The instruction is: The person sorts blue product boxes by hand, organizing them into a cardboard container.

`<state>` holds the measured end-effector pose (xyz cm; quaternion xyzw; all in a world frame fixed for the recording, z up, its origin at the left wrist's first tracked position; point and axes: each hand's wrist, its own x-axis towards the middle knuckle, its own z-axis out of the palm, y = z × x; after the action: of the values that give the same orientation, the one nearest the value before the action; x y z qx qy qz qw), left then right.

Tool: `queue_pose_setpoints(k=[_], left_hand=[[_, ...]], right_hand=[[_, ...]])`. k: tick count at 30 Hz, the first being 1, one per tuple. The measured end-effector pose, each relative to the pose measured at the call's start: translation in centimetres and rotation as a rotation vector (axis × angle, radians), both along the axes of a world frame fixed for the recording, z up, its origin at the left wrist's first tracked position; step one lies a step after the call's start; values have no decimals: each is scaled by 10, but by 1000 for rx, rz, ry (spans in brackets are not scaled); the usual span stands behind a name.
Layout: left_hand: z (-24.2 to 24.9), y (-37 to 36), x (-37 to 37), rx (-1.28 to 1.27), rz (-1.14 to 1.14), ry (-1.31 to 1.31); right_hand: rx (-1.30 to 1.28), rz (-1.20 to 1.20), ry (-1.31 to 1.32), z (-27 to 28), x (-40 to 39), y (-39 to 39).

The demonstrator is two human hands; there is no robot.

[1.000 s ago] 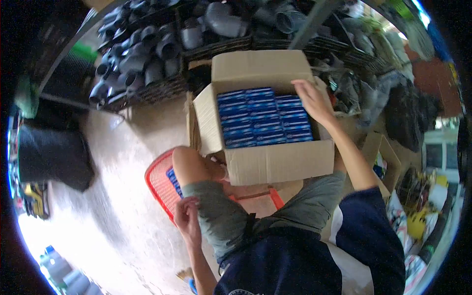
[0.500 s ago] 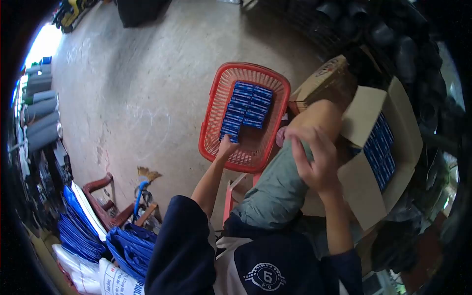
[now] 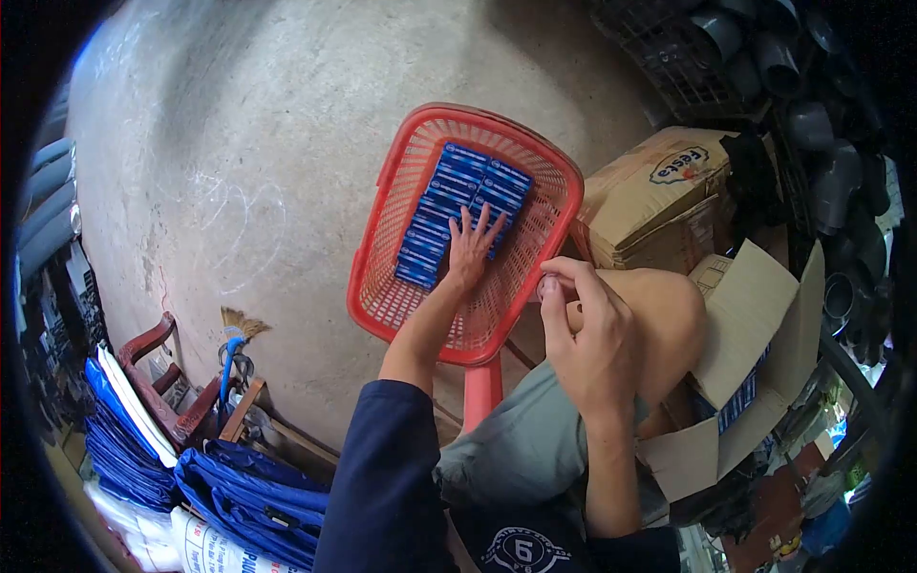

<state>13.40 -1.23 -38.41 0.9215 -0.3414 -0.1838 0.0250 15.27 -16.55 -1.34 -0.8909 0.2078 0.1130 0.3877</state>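
Note:
Inside a red plastic basket [image 3: 361, 277] stand two rows of small blue boxes [image 3: 417, 253] with white lettering, packed side by side. My left hand [image 3: 468, 253] reaches into the basket with its fingers spread over the shorter right-hand row. Its fingertips appear to touch the box tops. Beside the basket's right rim, my right hand [image 3: 597, 334] is raised above my bent leg, thumb and forefinger closed together. A small dark spot shows at those fingertips, too small to name. Right of my knee, an open cardboard carton [image 3: 755, 315] holds more blue boxes, mostly hidden by its flaps.
A closed Festa carton [image 3: 650, 191] lies behind my knee. Grey pipe fittings [image 3: 812, 124] fill a black crate at the upper right. At the lower left are a wooden chair [image 3: 153, 334], a small broom [image 3: 244, 322] and folded blue sheeting [image 3: 248, 487].
My left hand has moved from the near end of the left row up to the right row, fingers now spread. My right hand's fingers have closed near the rim. The view has shifted.

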Motion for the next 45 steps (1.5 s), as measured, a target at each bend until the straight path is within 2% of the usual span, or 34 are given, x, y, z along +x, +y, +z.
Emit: queue_pose_setpoints(k=[2,6,7,10,11,14,15,18,22,24,26,29,33,36,37,41,45], left_hand=[[6,-7,-4,83,25,25],[1,-2,-28,-88,191,41],[25,-7,-28,-128,307,124],[14,-19,-40,-338,815,191],[12,-23,-43,-292,946,192],[-26,-17,-68,-423,1261,62],[-20,-20,-71,-337,1380,119],[-20,-20,-84,-631,1480,230],[-28,-35,-59,-651,1379,238],[-25,-47,-33,-544,1544,443],[-25,-56,-18,-344,1607,546],[-23,-64,-17,-272,1633,541],[-27,-50,-30,-310,1482,495],[-9,-48,-20,-323,1408,511],[0,-52,-12,-248,1394,570],[-5,-52,4,-276,1462,624],[-19,-67,13,-323,1627,637]], right_hand=[[19,-13,12,-6,-1,-4],[-18,13,-9,-3,4,-3],[-34,24,-17,-4,4,-3],[-59,33,-14,-4,3,-1],[-65,33,-4,-4,1,0],[-110,58,5,-1,-1,1],[-112,61,2,-1,-2,0],[-109,61,-4,-2,-4,-2],[-85,39,16,-3,-7,-3],[-66,31,17,-3,-9,-3],[-56,29,-8,-2,-9,-4],[-67,35,-69,0,-7,-6],[-43,27,-83,0,-8,-10],[-46,33,-79,-1,-11,-11],[-51,40,-66,0,-12,-11],[-59,50,-51,1,-14,-13],[-54,50,-97,0,-16,-13]])
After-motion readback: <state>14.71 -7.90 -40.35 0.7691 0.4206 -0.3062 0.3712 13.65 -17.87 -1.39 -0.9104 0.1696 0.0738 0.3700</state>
